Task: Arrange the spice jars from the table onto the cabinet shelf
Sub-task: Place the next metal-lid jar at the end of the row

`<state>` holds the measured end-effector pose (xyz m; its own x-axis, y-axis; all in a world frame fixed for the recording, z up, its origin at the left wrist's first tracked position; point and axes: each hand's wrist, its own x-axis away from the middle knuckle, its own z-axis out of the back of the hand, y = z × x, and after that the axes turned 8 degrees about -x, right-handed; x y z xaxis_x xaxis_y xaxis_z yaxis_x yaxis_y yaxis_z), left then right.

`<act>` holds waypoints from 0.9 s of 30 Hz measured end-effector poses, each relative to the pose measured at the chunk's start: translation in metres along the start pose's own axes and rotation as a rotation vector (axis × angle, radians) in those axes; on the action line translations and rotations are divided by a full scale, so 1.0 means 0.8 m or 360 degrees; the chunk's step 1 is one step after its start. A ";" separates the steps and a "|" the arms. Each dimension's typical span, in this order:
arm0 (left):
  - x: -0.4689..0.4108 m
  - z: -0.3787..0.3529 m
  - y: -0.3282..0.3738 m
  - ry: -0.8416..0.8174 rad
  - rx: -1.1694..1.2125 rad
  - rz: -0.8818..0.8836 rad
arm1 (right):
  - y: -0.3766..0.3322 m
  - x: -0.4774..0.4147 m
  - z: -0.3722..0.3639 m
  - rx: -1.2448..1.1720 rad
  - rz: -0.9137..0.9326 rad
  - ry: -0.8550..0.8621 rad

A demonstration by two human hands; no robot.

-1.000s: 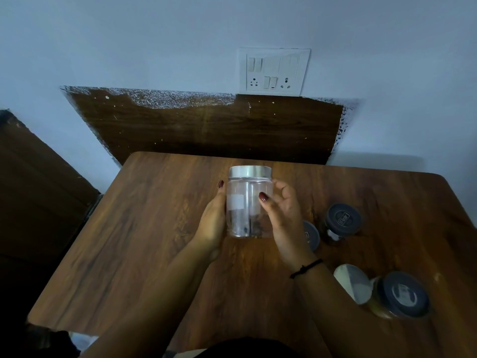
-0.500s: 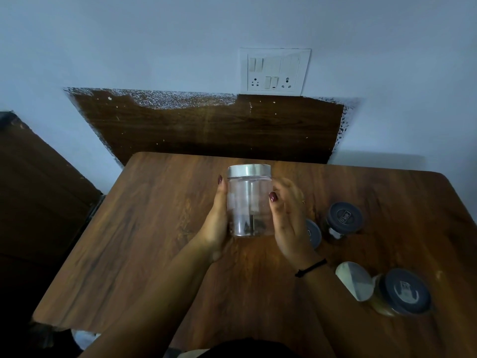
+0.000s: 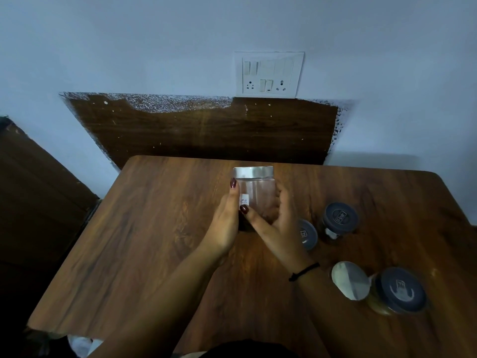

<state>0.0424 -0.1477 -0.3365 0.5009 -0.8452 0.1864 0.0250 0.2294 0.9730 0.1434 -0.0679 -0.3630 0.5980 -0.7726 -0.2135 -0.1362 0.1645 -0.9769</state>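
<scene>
Both hands hold a clear jar point(image 3: 254, 195) with a silver lid upright over the table point(image 3: 154, 228) toward its 12 o'clock edge, though whether its base touches the wood cannot be told. The left hand point(image 3: 224, 223) lies flat against the jar's 9 o'clock side, fingers straight and pointing up, while the right hand point(image 3: 277, 226) wraps its 3 o'clock side with the thumb across the front. From 3 to 5 o'clock of it stand a half-hidden dark-lid jar point(image 3: 307, 235), a second dark-lid jar point(image 3: 340, 220), a silver-lid jar point(image 3: 349, 280) and a big dark-lid jar point(image 3: 398, 290).
</scene>
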 end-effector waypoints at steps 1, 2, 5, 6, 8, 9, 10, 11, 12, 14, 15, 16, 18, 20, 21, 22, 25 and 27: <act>0.000 0.000 0.000 -0.0011 0.0008 0.0006 | 0.000 -0.001 0.002 -0.0045 -0.0022 -0.0005; 0.000 0.000 0.001 -0.0012 0.0013 0.0011 | 0.000 -0.002 0.003 -0.0105 -0.0044 -0.0013; -0.001 0.002 0.004 0.0060 0.0058 0.0069 | -0.002 -0.003 0.007 -0.0263 -0.0086 0.0005; -0.002 0.003 0.005 0.0097 0.0066 0.0104 | -0.003 -0.003 0.007 -0.0291 -0.0098 0.0013; -0.004 0.005 0.006 0.0153 0.0074 0.0147 | -0.003 -0.003 0.010 -0.0328 -0.0125 0.0010; -0.006 0.006 0.007 0.0154 0.0078 0.0165 | -0.005 -0.003 0.010 -0.0343 -0.0138 -0.0006; -0.006 0.007 0.010 0.0146 0.0073 0.0175 | -0.005 -0.003 0.011 -0.0353 -0.0142 -0.0022; -0.007 0.007 0.011 0.0137 0.0070 0.0177 | -0.006 -0.003 0.011 -0.0357 -0.0140 -0.0033; -0.007 0.008 0.013 0.0123 0.0076 0.0176 | -0.006 -0.003 0.011 -0.0357 -0.0132 -0.0039; -0.007 0.008 0.015 0.0067 0.0087 0.0172 | -0.007 -0.003 0.008 -0.0350 -0.0110 -0.0030; -0.008 0.007 0.015 0.0036 0.0089 0.0164 | -0.008 -0.004 0.007 -0.0353 -0.0100 -0.0032; -0.007 0.006 0.016 0.0013 0.0093 0.0153 | -0.008 -0.005 0.006 -0.0353 -0.0098 -0.0038; -0.007 0.003 0.018 -0.0019 0.0106 0.0134 | -0.008 -0.006 0.005 -0.0367 -0.0089 -0.0055; -0.008 0.002 0.020 -0.0011 0.0115 0.0110 | -0.009 -0.005 0.005 -0.0418 -0.0114 -0.0034; -0.008 0.002 0.022 0.0006 0.0111 0.0100 | -0.011 -0.005 0.004 -0.0430 -0.0135 -0.0021; -0.009 0.001 0.025 0.0022 0.0105 0.0088 | -0.012 -0.006 0.004 -0.0417 -0.0140 -0.0006; -0.011 0.002 0.031 0.0064 0.0076 0.0036 | -0.014 -0.010 0.006 -0.0327 -0.0055 0.0028; -0.012 0.002 0.035 0.0116 0.0082 0.0013 | -0.012 -0.015 0.010 -0.0254 -0.0020 0.0047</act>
<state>0.0372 -0.1339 -0.3110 0.5626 -0.8055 0.1861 -0.0230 0.2098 0.9775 0.1436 -0.0550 -0.3508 0.5770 -0.7921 -0.1989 -0.2543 0.0572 -0.9654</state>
